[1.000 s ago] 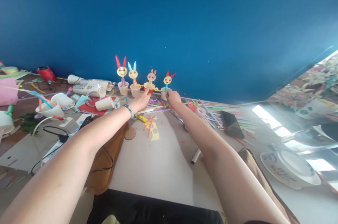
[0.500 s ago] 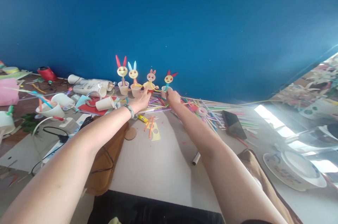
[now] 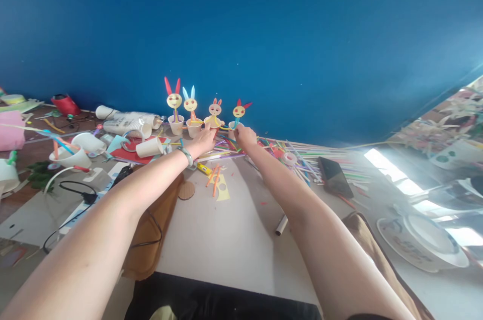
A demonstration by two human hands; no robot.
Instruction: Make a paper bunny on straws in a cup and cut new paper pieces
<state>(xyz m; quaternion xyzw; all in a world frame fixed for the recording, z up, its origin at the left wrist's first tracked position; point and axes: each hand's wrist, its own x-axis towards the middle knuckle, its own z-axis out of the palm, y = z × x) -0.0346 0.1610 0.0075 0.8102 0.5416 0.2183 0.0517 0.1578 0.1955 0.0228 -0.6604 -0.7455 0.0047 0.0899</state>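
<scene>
**Both hands at the right end of a row of rabbit-faced cups**

From where I stand, four little cups line up along the back of the table [image 3: 226, 237], close under the blue wall [image 3: 241, 38], each with a rabbit head rising out of it. The left hand [image 3: 204, 141] has its fingers against the near side of the third cup [image 3: 213, 122], the one with the pink head [image 3: 215, 109]; I can't tell whether it grips. The right hand [image 3: 246, 137] is curled, fingers pinched on the fourth cup [image 3: 232, 130], under the red-eared head [image 3: 239, 110].

Behind the cups there's hardly any room before the wall, and loose straws [image 3: 302, 151] crowd in from the right, up to the phone [image 3: 335, 177]. The open patch lies between the forearms, from the orange straw pieces [image 3: 216, 181] down to the near edge. A brown bag-like thing [image 3: 145, 239] borders it on the left, a short tube [image 3: 281, 225] on the right.

Compared with half a second ago, the fourth cup and its head sit slightly further left. The marks on the round white dish [image 3: 422, 242] and the wrapped cup stack [image 3: 128, 126] are too blurred to read.
</scene>
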